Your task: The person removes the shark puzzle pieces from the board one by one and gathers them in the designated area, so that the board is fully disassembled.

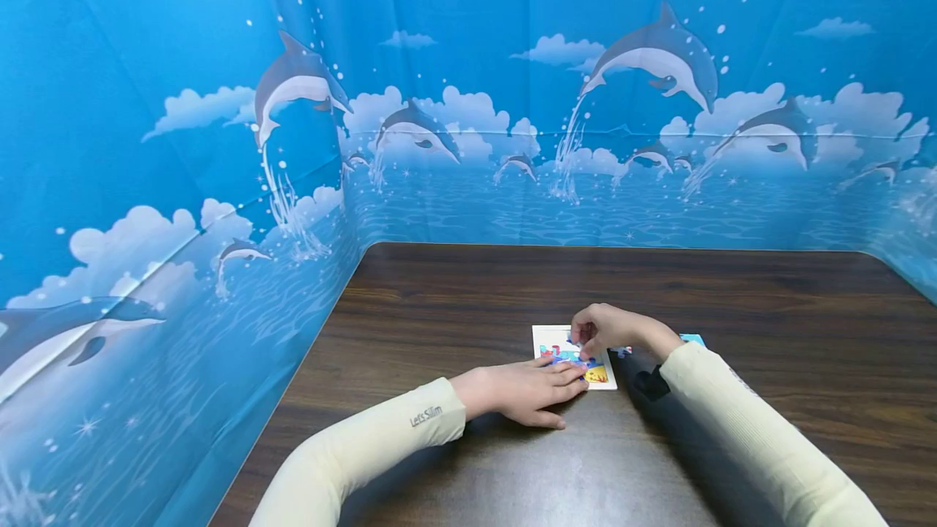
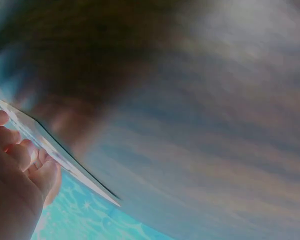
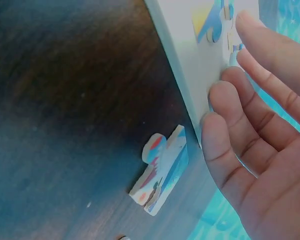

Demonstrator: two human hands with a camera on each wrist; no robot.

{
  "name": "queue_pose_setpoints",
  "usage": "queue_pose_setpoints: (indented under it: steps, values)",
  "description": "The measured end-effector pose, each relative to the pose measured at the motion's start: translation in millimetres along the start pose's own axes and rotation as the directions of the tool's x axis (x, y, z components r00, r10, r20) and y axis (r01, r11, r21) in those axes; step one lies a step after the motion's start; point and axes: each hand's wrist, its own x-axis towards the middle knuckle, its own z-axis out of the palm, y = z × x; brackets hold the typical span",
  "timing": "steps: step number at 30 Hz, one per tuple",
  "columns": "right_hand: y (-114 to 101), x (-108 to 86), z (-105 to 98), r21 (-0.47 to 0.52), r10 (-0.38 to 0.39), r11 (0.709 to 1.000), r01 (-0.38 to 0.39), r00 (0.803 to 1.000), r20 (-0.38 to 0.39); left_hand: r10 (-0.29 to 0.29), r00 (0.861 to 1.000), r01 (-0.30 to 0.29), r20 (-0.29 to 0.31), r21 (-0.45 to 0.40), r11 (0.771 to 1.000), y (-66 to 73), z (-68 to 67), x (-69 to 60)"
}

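Note:
A jigsaw puzzle board (image 1: 539,333) with a pale frame lies on the table, partly filled with colourful pieces. My left hand (image 1: 530,393) rests on its near left part, fingers stretched out and covering some of the picture. Over the board's right side is my right hand (image 1: 606,327), thumb and forefinger pinching a small blue puzzle piece (image 3: 236,48), mostly hidden by the fingertips. The other right fingers (image 3: 225,102) are bent beside the board's edge. A loose puzzle piece (image 3: 162,170) lies on the table next to the board.
The dark wood-grain table (image 1: 439,291) bears a light blue item (image 1: 692,339), partly hidden behind the right forearm. A black object (image 1: 651,385) is at the right wrist. Dolphin-printed blue curtains (image 1: 454,210) hang along the table's back and left edges.

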Motion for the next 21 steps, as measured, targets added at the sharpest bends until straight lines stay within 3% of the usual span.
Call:
queue_pose_setpoints:
  steps: [5, 9, 21]
  values:
    - [1, 1.1, -1, 0.003, 0.014, 1.000, -0.014, 1.000, 0.002, -0.038, 0.999, 0.038, -0.010, -0.021, 0.999, -5.4, 0.8, -8.5]
    - [1, 2.6, -2, 0.004, 0.026, 1.000, -0.026, 1.000, 0.000, -0.055, 0.998, 0.056, 0.017, -0.062, 0.997, -9.9, 3.2, -13.0]
    - [-1, 7.5, -2, 0.005, 0.060, 0.998, -0.060, 0.998, 0.005, -0.042, 0.997, 0.047, 0.058, -0.086, 0.995, -18.3, 10.1, -23.7]
